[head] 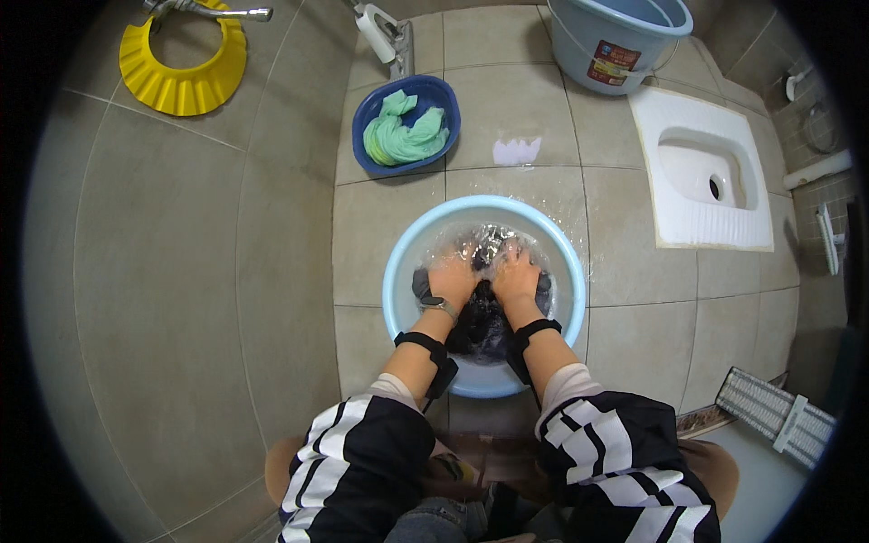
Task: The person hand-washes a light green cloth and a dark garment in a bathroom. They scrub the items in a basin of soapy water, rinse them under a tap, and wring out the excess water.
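Observation:
A round light-blue plastic basin [577,271] stands on the tiled floor in front of me, with water and dark wet cloth [478,326] in it. My left hand [453,275], a watch at its wrist, presses on the cloth at the left side of the basin. Beside it, on the right, my right hand [516,275] also lies on the cloth, fingers pointing away from me. Splashing water partly hides the fingertips of both hands, so whether they grip the cloth cannot be told. Each forearm wears a black strap with a dark device.
Beyond the basin sits a dark-blue tub [358,136] with green cloth [407,136]. A squat toilet [706,170] is at right, a blue bucket [604,47] behind it. A mop head [402,54], yellow visor [187,95], rack [774,414] and small puddle [517,151] also show.

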`<state>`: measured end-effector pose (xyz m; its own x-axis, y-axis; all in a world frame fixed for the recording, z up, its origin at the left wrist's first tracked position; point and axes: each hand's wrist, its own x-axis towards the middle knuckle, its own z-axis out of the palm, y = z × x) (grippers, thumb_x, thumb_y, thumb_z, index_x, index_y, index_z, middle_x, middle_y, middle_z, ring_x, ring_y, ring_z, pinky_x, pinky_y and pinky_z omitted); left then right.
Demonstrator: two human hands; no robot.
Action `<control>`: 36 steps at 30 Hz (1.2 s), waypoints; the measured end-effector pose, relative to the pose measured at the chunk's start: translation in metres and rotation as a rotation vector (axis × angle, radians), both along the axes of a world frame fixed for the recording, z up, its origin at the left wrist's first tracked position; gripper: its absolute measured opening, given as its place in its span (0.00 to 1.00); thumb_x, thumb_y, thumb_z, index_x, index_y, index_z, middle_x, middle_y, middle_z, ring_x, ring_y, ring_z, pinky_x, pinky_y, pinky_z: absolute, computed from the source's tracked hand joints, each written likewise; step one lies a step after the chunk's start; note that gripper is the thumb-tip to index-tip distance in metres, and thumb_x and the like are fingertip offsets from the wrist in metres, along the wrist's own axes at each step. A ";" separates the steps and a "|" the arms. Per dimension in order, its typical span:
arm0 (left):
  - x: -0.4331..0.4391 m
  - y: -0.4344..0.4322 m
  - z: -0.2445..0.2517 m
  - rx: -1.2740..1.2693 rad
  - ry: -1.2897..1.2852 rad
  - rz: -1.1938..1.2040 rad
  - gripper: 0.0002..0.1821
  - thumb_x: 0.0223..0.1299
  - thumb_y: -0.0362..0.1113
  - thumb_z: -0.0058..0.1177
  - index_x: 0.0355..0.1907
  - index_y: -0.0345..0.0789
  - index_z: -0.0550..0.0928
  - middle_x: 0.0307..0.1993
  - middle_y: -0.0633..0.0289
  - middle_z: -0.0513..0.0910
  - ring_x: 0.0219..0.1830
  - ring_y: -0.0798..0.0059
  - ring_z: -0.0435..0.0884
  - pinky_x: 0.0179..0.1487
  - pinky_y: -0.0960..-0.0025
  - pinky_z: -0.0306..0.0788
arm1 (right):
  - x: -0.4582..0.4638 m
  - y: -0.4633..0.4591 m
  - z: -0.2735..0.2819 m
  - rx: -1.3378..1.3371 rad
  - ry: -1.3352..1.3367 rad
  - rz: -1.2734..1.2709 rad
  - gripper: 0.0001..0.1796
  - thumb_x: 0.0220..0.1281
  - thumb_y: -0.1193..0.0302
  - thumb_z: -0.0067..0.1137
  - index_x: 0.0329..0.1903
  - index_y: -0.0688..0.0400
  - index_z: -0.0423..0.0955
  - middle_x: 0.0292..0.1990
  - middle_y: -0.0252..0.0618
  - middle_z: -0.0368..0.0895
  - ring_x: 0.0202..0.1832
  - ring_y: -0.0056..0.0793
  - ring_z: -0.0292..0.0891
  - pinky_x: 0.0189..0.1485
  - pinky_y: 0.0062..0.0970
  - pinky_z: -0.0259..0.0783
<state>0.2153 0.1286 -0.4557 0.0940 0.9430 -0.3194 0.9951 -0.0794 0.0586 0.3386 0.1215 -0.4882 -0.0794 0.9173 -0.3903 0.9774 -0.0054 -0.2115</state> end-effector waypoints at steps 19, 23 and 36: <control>0.026 -0.024 0.119 0.411 -0.783 -0.062 0.13 0.51 0.43 0.58 0.26 0.34 0.77 0.28 0.56 0.76 0.28 0.52 0.75 0.33 0.64 0.70 | -0.020 -0.008 0.069 -0.383 2.077 -0.487 0.32 0.66 0.47 0.27 0.47 0.63 0.70 0.44 0.50 0.76 0.45 0.44 0.74 0.48 0.41 0.71; -0.009 0.000 0.088 0.397 -0.737 0.109 0.12 0.57 0.39 0.51 0.26 0.31 0.77 0.28 0.51 0.77 0.29 0.50 0.75 0.33 0.59 0.69 | -0.028 -0.011 0.088 -0.610 1.741 -1.034 0.20 0.62 0.59 0.46 0.45 0.64 0.72 0.39 0.42 0.77 0.39 0.30 0.75 0.39 0.29 0.72; 0.004 -0.041 0.012 -0.015 0.074 -0.073 0.38 0.53 0.62 0.47 0.66 0.55 0.56 0.63 0.49 0.58 0.55 0.49 0.65 0.40 0.41 0.69 | -0.003 -0.021 0.036 -0.177 -0.050 -0.157 0.35 0.57 0.64 0.52 0.67 0.40 0.51 0.65 0.51 0.49 0.57 0.56 0.59 0.52 0.39 0.71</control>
<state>0.2189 0.0880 -0.4434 0.1381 0.9294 -0.3422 0.9883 -0.1517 -0.0132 0.3358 0.1004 -0.4524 0.0821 0.8335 -0.5463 0.9710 -0.1905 -0.1447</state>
